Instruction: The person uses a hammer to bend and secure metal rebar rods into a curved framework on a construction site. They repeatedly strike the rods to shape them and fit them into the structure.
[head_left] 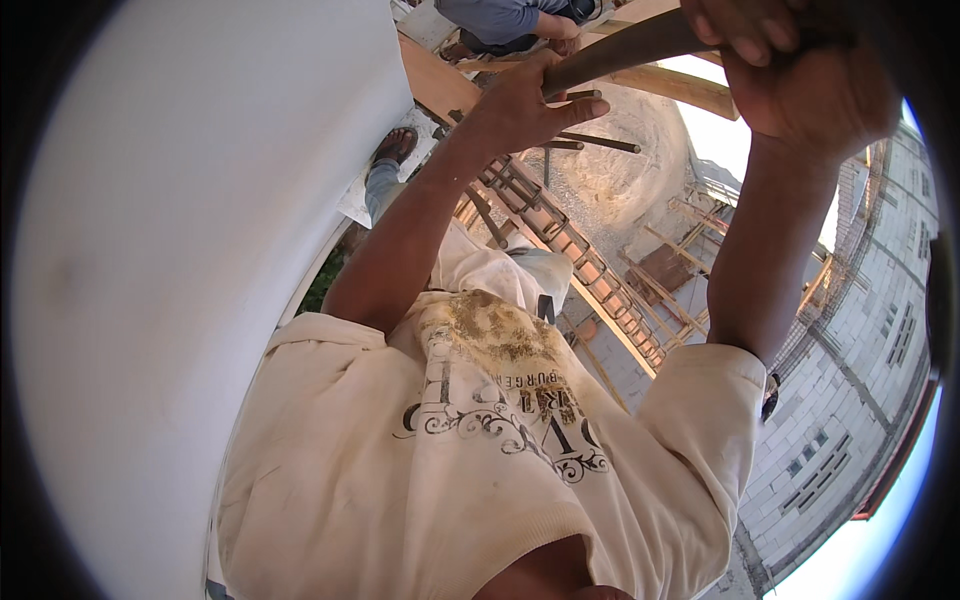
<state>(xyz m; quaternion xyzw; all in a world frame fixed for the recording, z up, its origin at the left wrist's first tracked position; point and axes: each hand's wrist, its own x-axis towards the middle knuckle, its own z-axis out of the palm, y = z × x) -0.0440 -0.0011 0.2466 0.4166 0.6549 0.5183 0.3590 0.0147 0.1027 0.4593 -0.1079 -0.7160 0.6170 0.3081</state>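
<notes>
Both of my arms are raised toward the top of the view. My left hand [520,108] grips a dark bar [625,52] near its left end, with the thumb stretched out below it. Farther right, my right hand [805,95] is wrapped around the same bar, fingertips curled over its upper side. The bar's right end is lost in shadow at the rim, so its full shape cannot be told. Just below my left hand, several steel rods [600,142] stick out, one passing close to my thumb.
A long rebar cage [570,245] lies along a wooden board below. Wooden beams [680,88] cross near the bar. Another person [490,20] crouches at the top. A white wall [200,250] fills the left; a sand heap [635,140] and block wall [850,400] lie beyond.
</notes>
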